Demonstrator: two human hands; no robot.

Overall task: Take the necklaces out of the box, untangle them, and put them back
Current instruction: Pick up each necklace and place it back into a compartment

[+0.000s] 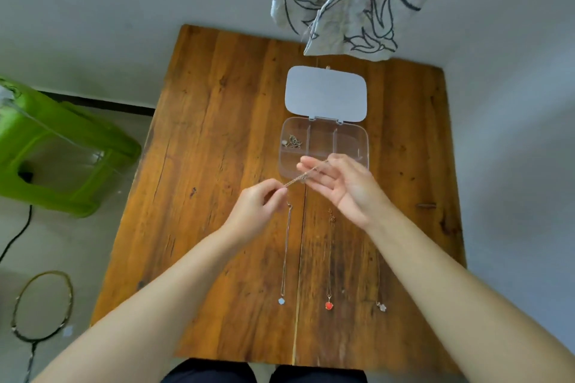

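A clear plastic box (364,146) with several compartments lies open on the wooden table (217,134), its lid (325,92) flat behind it. A tangled chain (294,141) sits in the box's far-left compartment. Just in front of the box, my left hand (259,207) pinches one end of a thin chain (300,179), and my right hand (339,183) holds the other end between fingertips with the palm turned up. Three necklaces lie straight on the table near me: one with a pale blue pendant (281,301), one with a red pendant (329,305), one with a whitish pendant (380,306).
A patterned cloth (351,0) hangs over the table's far edge. A green plastic stool (59,149) stands on the floor to the left, with a black cable (18,236) and a badminton racket (43,305) nearby.
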